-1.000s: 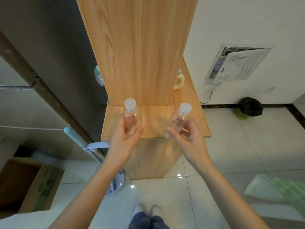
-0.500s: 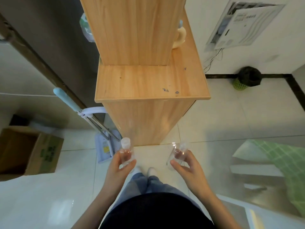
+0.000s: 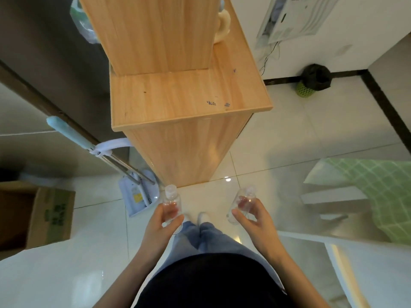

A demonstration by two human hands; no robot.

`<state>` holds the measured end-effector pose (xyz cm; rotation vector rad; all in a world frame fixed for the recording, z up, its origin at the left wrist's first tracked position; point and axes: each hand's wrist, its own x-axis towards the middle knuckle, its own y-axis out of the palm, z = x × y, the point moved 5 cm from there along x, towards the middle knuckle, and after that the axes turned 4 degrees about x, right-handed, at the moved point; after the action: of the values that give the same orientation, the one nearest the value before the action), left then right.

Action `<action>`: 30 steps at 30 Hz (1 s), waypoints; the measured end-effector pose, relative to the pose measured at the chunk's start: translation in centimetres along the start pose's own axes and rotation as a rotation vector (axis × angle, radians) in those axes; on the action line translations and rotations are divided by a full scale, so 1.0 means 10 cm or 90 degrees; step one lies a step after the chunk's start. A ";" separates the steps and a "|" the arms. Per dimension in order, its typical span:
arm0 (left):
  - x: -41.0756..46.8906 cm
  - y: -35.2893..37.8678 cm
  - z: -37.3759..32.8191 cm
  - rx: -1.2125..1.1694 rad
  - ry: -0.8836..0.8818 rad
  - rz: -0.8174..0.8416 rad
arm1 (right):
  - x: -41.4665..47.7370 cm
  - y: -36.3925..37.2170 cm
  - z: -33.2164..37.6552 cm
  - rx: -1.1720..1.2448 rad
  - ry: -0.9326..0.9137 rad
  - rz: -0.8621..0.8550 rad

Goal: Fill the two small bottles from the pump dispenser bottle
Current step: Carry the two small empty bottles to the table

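Head camera, steeply downward, hands (image 3: 255,221) close, wooden cabinet (image 3: 189,96) ahead, wide-angle

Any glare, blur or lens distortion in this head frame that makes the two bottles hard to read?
Head view: wide-angle bending at the edges; glare spots on the glossy floor; left bottle fairly crisp, right bottle smeared and washed out against pale tile, its cap barely distinguishable.

Left hand (image 3: 160,223) gripping one clear small bottle (image 3: 171,203) upright; right hand (image 3: 255,218) gripping the other bottle (image 3: 241,204), tilted, above white tiles (image 3: 278,138) near wooden cabinet (image 3: 184,101).
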<state>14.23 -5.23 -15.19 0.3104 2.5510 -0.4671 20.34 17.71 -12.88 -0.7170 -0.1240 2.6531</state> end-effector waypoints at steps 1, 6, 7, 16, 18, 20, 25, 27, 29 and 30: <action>0.01 0.01 0.00 0.012 0.008 0.015 | -0.04 -0.01 -0.03 0.009 0.008 -0.010; 0.01 0.13 0.03 0.070 0.033 0.092 | -0.32 -0.12 -0.20 0.044 0.010 -0.096; 0.00 0.16 0.02 0.081 0.039 0.105 | -0.37 -0.15 -0.24 0.049 0.005 -0.118; -0.22 0.67 0.03 0.143 0.082 0.241 | -1.01 -0.53 -0.66 0.117 0.028 -0.281; -0.34 0.82 0.06 0.161 0.095 0.274 | -1.22 -0.64 -0.80 0.139 0.033 -0.318; -0.49 0.99 0.11 0.177 0.104 0.307 | -1.46 -0.76 -0.95 0.158 0.038 -0.352; -1.01 1.51 0.34 0.183 0.092 0.370 | -2.17 -1.09 -1.45 0.193 0.044 -0.420; -1.30 1.73 0.48 0.198 0.088 0.399 | -2.52 -1.24 -1.67 0.210 0.050 -0.453; -1.58 1.95 0.62 0.232 0.093 0.428 | -2.88 -1.39 -1.89 0.234 0.053 -0.495; -1.72 2.07 0.68 0.251 0.094 0.445 | -3.06 -1.45 -2.00 0.245 0.057 -0.517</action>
<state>38.06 8.91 -16.99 1.3582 2.2592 -0.6725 59.67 18.87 -13.28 -0.5049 0.1035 1.7940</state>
